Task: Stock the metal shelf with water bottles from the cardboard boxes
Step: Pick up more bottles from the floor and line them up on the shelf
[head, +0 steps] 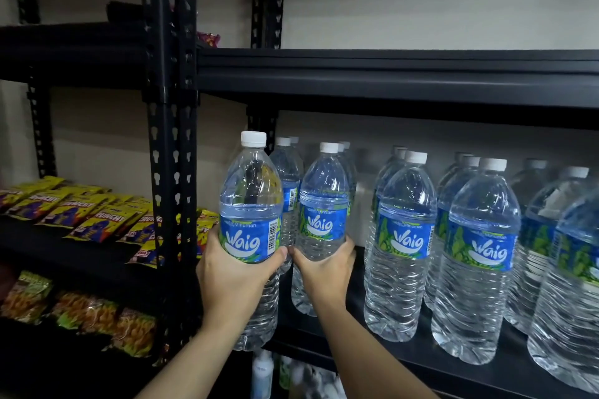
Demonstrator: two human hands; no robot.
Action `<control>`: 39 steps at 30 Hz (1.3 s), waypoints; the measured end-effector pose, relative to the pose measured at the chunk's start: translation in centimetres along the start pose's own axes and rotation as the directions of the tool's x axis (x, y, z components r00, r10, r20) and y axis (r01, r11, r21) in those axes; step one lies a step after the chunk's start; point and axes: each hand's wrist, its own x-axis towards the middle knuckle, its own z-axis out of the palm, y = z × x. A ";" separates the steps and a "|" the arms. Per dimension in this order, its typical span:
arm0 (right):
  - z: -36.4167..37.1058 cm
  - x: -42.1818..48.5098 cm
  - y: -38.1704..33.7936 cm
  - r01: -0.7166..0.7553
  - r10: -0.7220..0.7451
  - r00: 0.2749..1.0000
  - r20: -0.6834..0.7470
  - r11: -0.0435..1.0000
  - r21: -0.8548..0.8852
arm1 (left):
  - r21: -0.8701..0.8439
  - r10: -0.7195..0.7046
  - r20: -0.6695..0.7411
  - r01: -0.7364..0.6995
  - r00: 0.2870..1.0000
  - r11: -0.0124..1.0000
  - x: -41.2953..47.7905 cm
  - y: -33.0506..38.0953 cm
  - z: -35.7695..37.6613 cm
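Clear water bottles with white caps and blue labels stand in rows on a black metal shelf. My left hand grips one bottle upright in front of the shelf's left edge, its base level with the shelf front. My right hand is wrapped around the lower half of a second bottle, which stands upright on the shelf just right of the first. Behind them more bottles stand in the back row. Further rows of bottles fill the shelf to the right. No cardboard box is in view.
A black perforated upright post stands just left of the held bottle. The neighbouring rack on the left carries yellow snack packets and orange snack bags below. The upper shelf beam runs overhead. Bottles show on the level beneath.
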 end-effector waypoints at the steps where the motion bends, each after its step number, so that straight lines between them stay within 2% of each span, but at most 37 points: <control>1: 0.0 0.0 0.0 0.006 -0.006 1.000 0.005 1.000 0.001 | -0.007 -0.001 0.002 0.001 1.000 1.000 -0.1 0.0 0.0; 4: -0.3 0.0 0.1 0.028 -0.029 0.999 0.045 0.999 0.015 | -0.004 -0.003 0.008 0.003 1.000 1.000 -0.1 -0.2 0.2; 7: -1.9 -0.4 1.3 0.045 -0.047 0.976 0.213 0.999 0.014 | 0.009 -0.013 0.030 0.013 0.999 1.000 0.4 -0.6 0.5; 12: -5.3 -1.0 4.6 0.161 0.025 0.838 0.545 0.943 -0.290 | 0.024 0.014 0.059 -0.015 0.998 1.000 2.5 -1.1 1.3; 15: -5.3 -0.9 5.3 0.165 0.066 0.848 0.526 0.910 -0.381 | 0.024 0.018 0.094 -0.021 0.995 0.999 4.1 -1.3 2.5; 21: -4.7 -0.9 6.2 0.129 0.083 0.866 0.493 0.915 -0.381 | 0.007 -0.010 0.135 0.009 0.991 1.000 6.9 -2.5 5.0; 27: -4.5 -0.7 6.4 0.156 0.058 0.869 0.492 0.910 -0.384 | 0.015 -0.070 0.215 0.068 0.974 0.998 7.4 -4.8 6.4; 33: -4.6 -0.8 6.3 0.179 0.055 0.873 0.484 0.888 -0.424 | -0.008 -0.105 0.368 0.116 0.924 0.993 7.4 -5.4 5.7; 39: -5.0 -1.1 5.8 0.159 0.068 0.872 0.485 0.897 -0.412 | 0.058 -0.244 0.467 0.246 0.850 0.968 4.6 -9.7 5.0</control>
